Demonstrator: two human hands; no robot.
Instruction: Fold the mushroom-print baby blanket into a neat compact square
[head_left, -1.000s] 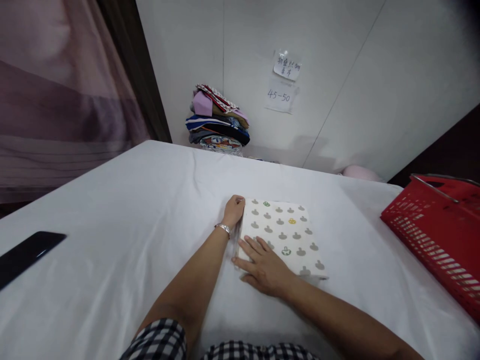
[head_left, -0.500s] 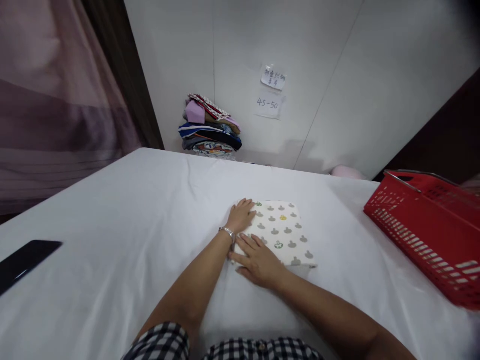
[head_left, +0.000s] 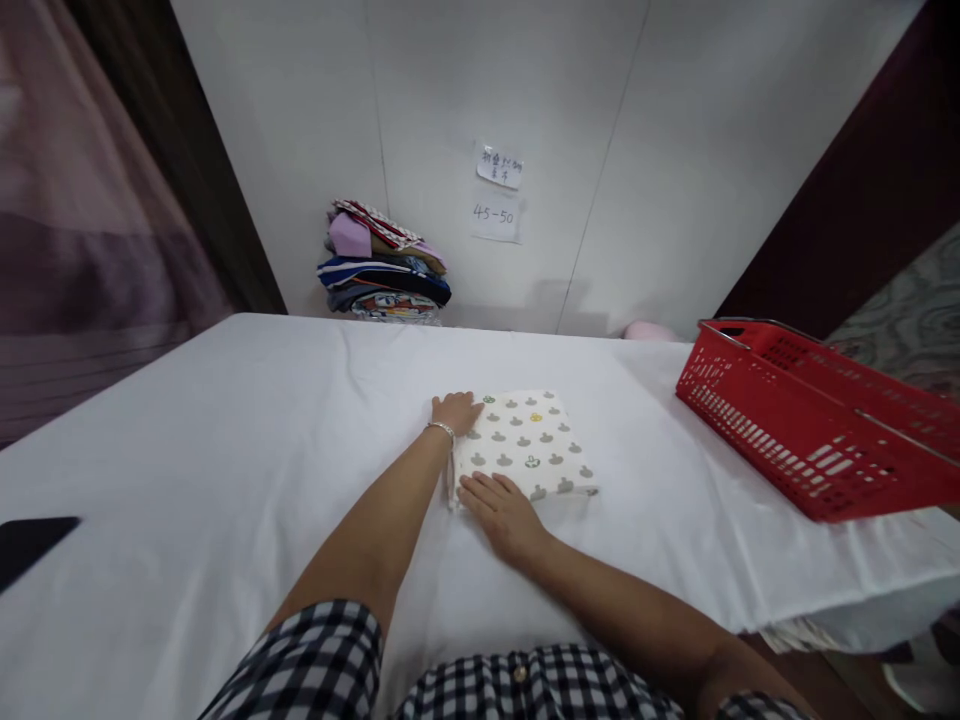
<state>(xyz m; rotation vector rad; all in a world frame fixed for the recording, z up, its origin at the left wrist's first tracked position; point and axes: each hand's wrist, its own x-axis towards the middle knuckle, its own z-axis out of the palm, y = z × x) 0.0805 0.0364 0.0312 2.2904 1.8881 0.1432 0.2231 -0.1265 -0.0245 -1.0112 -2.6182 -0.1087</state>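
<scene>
A folded cream cloth [head_left: 525, 445] printed with small grey shapes lies flat on the white-covered table [head_left: 225, 450]. My left hand [head_left: 456, 412], with a silver bracelet at the wrist, rests on the cloth's far left corner. Flat on the near left corner lies my right hand [head_left: 501, 512], fingers spread, palm down. Neither hand grips anything.
A red plastic basket [head_left: 810, 420] stands at the table's right edge. A stack of folded clothes [head_left: 386, 265] sits at the back against the white wall, under two paper notes [head_left: 496, 190]. A black phone [head_left: 30, 545] lies at the far left. A curtain hangs left.
The camera has pulled back and turned right, showing more of the basket and the table's right edge. Both hands stay on the cloth's left side, barely moved.
</scene>
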